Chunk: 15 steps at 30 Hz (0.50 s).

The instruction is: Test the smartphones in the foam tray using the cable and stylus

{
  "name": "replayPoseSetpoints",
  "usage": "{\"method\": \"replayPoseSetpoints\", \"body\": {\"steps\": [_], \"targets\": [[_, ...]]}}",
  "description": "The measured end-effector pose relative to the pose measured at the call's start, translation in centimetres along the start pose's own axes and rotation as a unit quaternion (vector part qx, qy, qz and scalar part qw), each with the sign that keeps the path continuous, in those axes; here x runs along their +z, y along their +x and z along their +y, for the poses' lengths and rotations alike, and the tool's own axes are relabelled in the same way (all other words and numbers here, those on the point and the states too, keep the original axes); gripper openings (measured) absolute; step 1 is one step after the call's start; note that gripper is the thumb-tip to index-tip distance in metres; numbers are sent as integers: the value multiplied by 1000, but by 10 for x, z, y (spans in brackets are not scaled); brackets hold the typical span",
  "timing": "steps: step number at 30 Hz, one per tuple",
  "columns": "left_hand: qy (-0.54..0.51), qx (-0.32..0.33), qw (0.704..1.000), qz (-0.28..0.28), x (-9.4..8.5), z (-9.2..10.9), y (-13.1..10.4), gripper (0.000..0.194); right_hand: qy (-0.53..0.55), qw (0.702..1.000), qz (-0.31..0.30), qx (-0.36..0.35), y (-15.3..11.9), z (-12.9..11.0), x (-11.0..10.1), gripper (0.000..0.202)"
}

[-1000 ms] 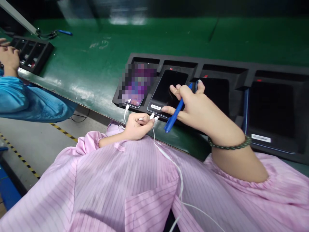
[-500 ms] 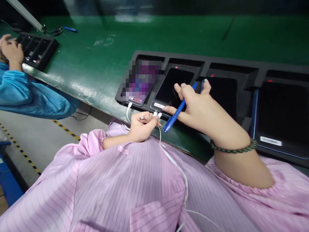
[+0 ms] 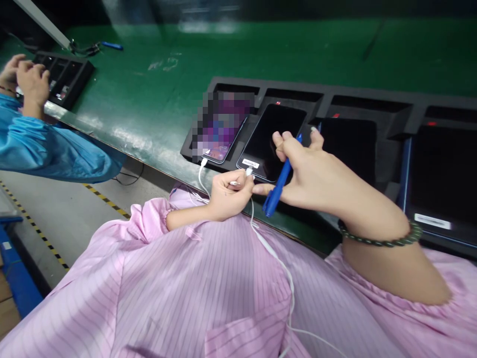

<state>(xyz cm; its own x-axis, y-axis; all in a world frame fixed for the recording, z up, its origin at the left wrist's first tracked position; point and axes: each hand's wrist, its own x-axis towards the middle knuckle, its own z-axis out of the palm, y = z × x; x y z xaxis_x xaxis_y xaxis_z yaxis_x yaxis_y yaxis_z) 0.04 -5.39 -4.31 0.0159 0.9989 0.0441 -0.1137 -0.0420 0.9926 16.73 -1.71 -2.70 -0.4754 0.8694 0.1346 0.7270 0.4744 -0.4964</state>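
The left hand point(image 3: 228, 198) pinches a plug point(image 3: 249, 171) in its fingers near a phone's point(image 3: 274, 124) seven-o'clock edge, while the right hand point(image 3: 313, 171), at four o'clock, retains a pen point(image 3: 278, 189).

The green tabletop point(image 3: 279, 52), with pale marks point(image 3: 164, 64) toward eleven o'clock, directly bears a long tray point(image 3: 328, 95) at three o'clock, a small tray point(image 3: 82, 78) at ten, and, just beyond that, a blue object point(image 3: 112, 45) beside a dark tangle point(image 3: 88, 50).

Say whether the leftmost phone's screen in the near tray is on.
On: the leftmost phone shows purple and pink, partly pixelated.
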Motion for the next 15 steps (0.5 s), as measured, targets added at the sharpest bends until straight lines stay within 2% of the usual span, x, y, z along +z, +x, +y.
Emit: {"method": "replayPoseSetpoints", "body": {"steps": [4,7,11,15], "targets": [[2,11,1000,-10,2,-2,0,72,9,1000,-2,-4,-5,3,3,93],[-6,9,999,-40,0,0,1,69,-2,1000,1,-9,-7,7,7,99],[10,-25,998,-54,-8,6,3,70,-13,1000,10,-21,-8,11,10,105],[20,-32,998,-52,-18,15,3,69,-15,1000,13,-11,-9,12,11,102]]}}
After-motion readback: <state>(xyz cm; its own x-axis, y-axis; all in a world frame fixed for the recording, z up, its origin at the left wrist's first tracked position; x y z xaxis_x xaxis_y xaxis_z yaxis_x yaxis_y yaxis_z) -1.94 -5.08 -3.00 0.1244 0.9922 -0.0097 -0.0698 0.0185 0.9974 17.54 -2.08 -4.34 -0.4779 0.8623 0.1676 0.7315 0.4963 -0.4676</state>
